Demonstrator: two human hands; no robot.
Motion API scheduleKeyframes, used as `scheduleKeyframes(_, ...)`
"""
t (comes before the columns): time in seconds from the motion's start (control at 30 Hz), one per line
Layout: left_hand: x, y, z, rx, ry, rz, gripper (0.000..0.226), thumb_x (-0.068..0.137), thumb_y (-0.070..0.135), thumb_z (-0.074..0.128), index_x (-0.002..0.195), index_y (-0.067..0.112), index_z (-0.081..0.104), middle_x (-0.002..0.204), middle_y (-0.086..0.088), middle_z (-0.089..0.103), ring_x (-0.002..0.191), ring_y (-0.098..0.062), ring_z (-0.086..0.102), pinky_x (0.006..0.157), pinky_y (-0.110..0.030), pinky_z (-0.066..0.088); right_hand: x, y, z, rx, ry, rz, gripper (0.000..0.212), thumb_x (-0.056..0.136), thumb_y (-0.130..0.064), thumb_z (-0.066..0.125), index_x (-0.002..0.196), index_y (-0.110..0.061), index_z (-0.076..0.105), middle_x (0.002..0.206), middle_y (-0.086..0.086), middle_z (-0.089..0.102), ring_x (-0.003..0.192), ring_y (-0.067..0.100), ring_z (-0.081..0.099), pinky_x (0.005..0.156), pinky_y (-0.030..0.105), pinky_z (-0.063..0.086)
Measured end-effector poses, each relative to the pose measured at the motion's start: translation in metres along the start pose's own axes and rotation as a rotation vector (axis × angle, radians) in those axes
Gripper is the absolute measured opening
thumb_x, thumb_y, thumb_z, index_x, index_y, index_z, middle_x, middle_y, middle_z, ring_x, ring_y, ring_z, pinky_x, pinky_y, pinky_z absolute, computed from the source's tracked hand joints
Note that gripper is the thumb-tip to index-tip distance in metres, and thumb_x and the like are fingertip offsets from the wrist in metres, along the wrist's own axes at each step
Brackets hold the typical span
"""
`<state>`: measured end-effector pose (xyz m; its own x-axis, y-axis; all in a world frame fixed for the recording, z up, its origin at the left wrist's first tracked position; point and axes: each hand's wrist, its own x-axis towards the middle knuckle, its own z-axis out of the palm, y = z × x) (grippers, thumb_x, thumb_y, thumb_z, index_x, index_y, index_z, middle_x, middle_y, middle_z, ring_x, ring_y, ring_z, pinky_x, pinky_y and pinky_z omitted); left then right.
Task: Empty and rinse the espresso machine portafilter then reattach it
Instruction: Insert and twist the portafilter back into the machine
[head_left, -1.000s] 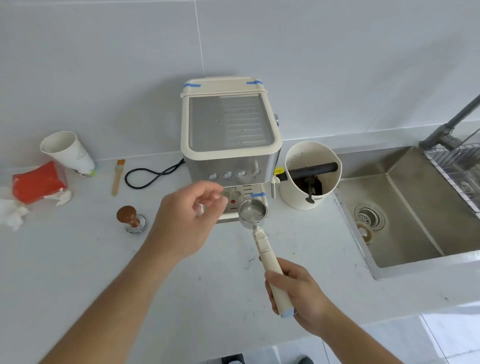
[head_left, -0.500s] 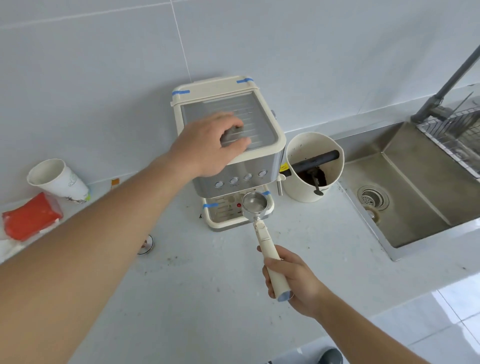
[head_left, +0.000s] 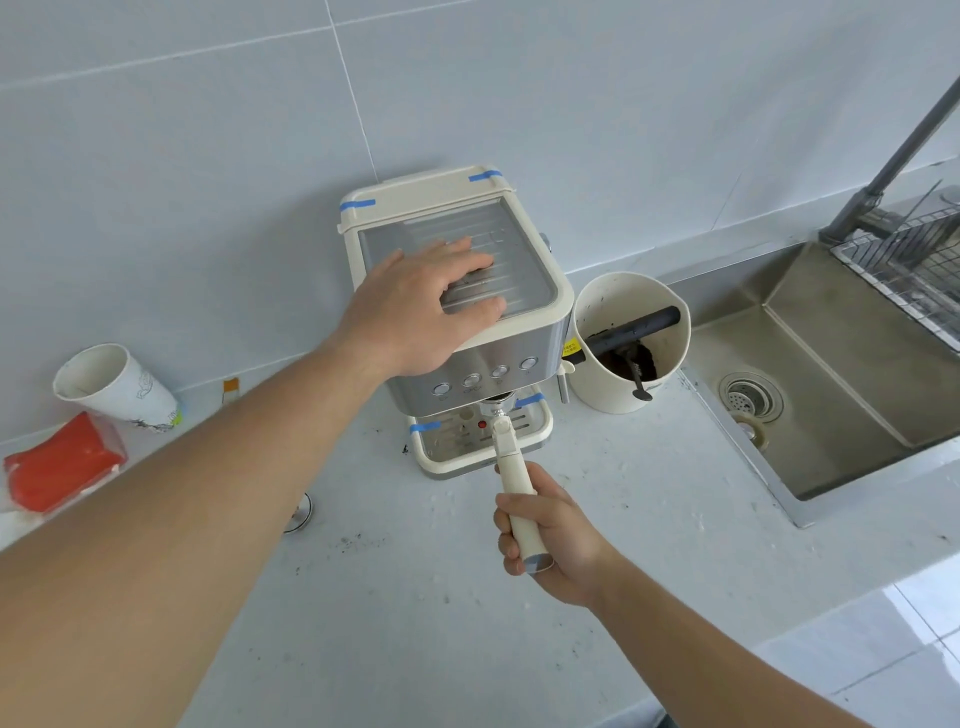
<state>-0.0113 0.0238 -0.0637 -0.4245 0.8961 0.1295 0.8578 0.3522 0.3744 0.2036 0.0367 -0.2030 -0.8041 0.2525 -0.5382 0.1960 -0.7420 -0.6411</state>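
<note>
A cream and steel espresso machine (head_left: 524, 291) stands against the tiled wall. My left hand (head_left: 421, 306) lies flat on its ribbed top, fingers spread and straight. The portafilter (head_left: 506, 452) has a cream handle pointing toward me; its metal basket end sits under the machine's brew head, mostly hidden by the front panel. My right hand (head_left: 550, 540) grips the handle near its far end, fingers wrapped round it.
A cream knock box (head_left: 670, 332) with a black bar and dark grounds stands right of the machine. The steel sink (head_left: 831, 395) with drain and a wire rack (head_left: 914, 260) lies further right. A paper cup (head_left: 109, 384) and a red packet (head_left: 62, 462) sit at left. Coffee specks dot the counter.
My left hand rose from in front of the machine and settled flat on its top. My right hand pushed the portafilter forward, so its basket went from over the drip tray to under the brew head.
</note>
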Motion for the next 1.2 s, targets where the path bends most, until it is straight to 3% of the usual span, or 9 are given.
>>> scheduleKeyframes(0.27,0.000,0.003,-0.001,-0.001,-0.003,-0.005,0.054,0.087,0.060,0.049,0.138,0.041,0.046,0.156,0.013,0.033,0.145,-0.004,0.023,0.120,-0.040,0.013,0.017,-0.002,0.010,0.005,0.002,-0.029,0.050,0.083,-0.005,0.060,0.131,-0.012,0.048,0.066,0.009,0.050,0.047,0.021,0.045,0.045,0.027,0.038)
scheduleKeyframes(0.5,0.000,0.006,-0.003,0.004,0.006,-0.015,0.053,0.087,0.058,0.051,0.136,0.040,0.048,0.156,0.013,0.034,0.144,-0.005,0.025,0.119,-0.040,0.016,0.037,-0.005,0.036,0.011,0.028,-0.088,0.037,0.085,0.000,0.059,0.118,-0.016,0.054,0.067,0.011,0.048,0.046,0.023,0.046,0.043,0.028,0.041)
scheduleKeyframes(0.63,-0.001,0.008,-0.004,-0.004,0.013,-0.029,0.052,0.086,0.057,0.053,0.135,0.040,0.049,0.155,0.015,0.036,0.142,-0.005,0.029,0.119,-0.041,0.019,0.047,0.003,0.052,0.035,0.083,-0.134,0.046,0.085,0.002,0.060,0.122,-0.023,0.051,0.068,0.010,0.048,0.046,0.024,0.048,0.045,0.030,0.043)
scheduleKeyframes(0.8,-0.002,0.011,-0.005,-0.008,0.019,-0.041,0.052,0.086,0.056,0.055,0.135,0.040,0.051,0.154,0.015,0.037,0.141,-0.006,0.030,0.118,-0.042,0.021,0.052,0.010,0.066,0.042,0.124,-0.179,0.041,0.088,-0.001,0.061,0.120,-0.023,0.047,0.069,0.010,0.048,0.049,0.023,0.052,0.048,0.033,0.049)
scheduleKeyframes(1.2,-0.001,0.006,-0.002,-0.018,0.022,-0.038,0.052,0.084,0.058,0.052,0.133,0.041,0.051,0.154,0.015,0.038,0.141,-0.006,0.033,0.119,-0.040,0.017,0.065,0.020,0.093,0.062,0.199,-0.224,0.042,0.085,-0.011,0.072,0.115,-0.028,0.046,0.092,0.013,0.057,0.056,0.015,0.061,0.058,0.034,0.058)
